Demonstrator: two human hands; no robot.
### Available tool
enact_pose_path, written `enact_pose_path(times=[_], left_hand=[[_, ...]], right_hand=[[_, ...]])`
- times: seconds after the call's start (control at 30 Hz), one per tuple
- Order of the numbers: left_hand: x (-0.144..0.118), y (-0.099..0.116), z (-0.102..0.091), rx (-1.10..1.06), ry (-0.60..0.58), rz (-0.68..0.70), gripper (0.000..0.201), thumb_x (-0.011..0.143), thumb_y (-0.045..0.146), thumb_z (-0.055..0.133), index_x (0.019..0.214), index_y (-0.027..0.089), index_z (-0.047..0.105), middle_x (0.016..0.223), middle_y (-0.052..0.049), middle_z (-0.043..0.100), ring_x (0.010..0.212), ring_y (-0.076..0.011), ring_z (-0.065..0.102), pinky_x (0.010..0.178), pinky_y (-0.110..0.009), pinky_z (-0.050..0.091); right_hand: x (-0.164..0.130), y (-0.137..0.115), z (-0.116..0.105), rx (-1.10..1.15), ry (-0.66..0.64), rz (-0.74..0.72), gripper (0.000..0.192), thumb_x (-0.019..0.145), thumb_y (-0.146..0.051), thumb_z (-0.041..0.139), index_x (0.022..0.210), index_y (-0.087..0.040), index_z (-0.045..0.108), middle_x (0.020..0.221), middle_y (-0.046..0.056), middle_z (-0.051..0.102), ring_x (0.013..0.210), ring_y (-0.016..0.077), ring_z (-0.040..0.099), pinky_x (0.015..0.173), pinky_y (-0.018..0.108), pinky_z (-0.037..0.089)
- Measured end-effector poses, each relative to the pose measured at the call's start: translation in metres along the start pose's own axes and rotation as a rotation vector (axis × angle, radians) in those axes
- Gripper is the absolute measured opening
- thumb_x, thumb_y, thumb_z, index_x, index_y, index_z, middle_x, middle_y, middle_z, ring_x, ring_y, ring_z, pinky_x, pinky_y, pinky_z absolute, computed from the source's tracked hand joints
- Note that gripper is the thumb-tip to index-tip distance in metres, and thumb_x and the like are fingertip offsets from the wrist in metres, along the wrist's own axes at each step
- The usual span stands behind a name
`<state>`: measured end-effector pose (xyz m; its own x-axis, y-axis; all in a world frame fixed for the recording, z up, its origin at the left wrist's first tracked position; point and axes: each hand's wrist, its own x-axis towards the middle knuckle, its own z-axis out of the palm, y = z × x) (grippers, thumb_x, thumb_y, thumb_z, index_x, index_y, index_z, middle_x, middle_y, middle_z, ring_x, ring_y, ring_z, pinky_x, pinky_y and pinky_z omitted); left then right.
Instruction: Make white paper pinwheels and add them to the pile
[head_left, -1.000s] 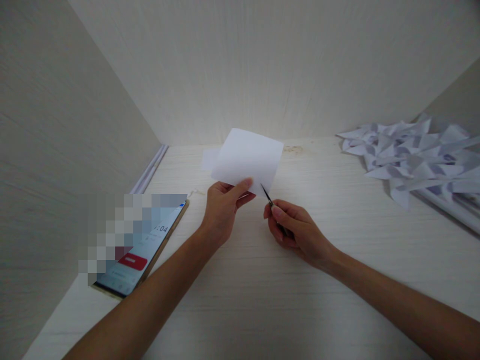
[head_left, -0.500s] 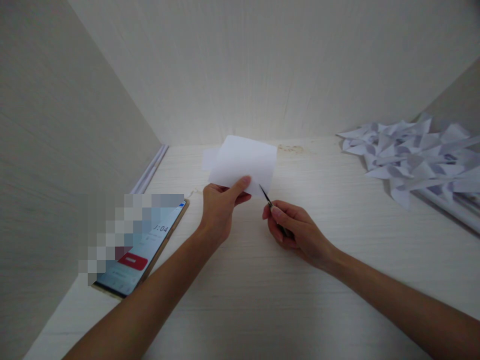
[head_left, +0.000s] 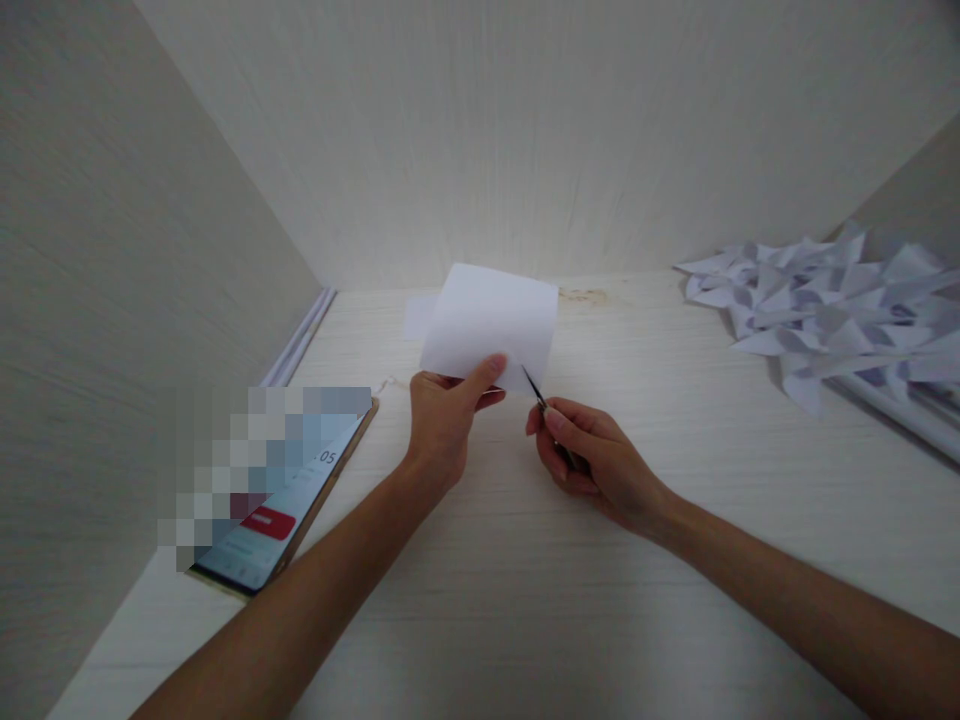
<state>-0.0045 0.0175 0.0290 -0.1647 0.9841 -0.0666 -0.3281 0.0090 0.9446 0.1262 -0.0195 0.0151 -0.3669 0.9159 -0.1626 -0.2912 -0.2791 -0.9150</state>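
Note:
A square sheet of white paper point(head_left: 491, 315) is raised above the tabletop. My left hand point(head_left: 442, 420) pinches its lower edge, thumb on top and fingers underneath. My right hand point(head_left: 592, 455) is closed around a small pair of scissors point(head_left: 535, 390), whose handles are mostly hidden by the fingers. One thin, dark, pointed blade lies over the sheet's lower right edge, slanting up and left; the other blade appears to be behind the paper.
To the left a phone point(head_left: 300, 490) shows a timer, partly blurred out. Rolled white paper point(head_left: 300, 335) lies by the left wall. Another paper piece point(head_left: 418, 317) rests at the back. Several folded paper pinwheels point(head_left: 825, 310) are heaped on the right, over a white tube point(head_left: 900, 425).
The paper and my left hand have shifted slightly up and to the right. The scissors have barely moved, and the phone's timer has advanced from 04 to 05.

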Motion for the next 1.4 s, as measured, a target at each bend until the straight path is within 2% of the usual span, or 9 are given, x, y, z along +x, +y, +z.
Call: enact_pose_path(times=[0.8,1.4], left_hand=[[-0.0024,-0.0039,0.0004,0.008,-0.054,-0.016,0.025,0.051,0.029,0.074,0.066,0.012,0.066,0.064,-0.003,0.066,0.053,-0.0103,0.058,0.051,-0.022,0.049],[-0.0036,-0.0050,0.0003,0.003,-0.042,-0.046,0.024,0.049,0.028,0.075,0.064,0.012,0.065,0.064,-0.003,0.066,0.052,-0.0103,0.058,0.052,-0.023,0.049]], right_hand=[[0.0011,0.0016,-0.0017,0.012,0.001,-0.015,0.021,0.078,-0.036,0.050,0.074,-0.016,0.049,0.043,-0.009,0.041,0.029,0.0009,0.023,0.029,0.015,0.011],[0.0010,0.0011,-0.0004,0.005,0.018,-0.003,0.022,0.077,-0.037,0.051,0.070,-0.016,0.048,0.041,-0.008,0.041,0.029,0.0011,0.022,0.028,0.015,0.011]])
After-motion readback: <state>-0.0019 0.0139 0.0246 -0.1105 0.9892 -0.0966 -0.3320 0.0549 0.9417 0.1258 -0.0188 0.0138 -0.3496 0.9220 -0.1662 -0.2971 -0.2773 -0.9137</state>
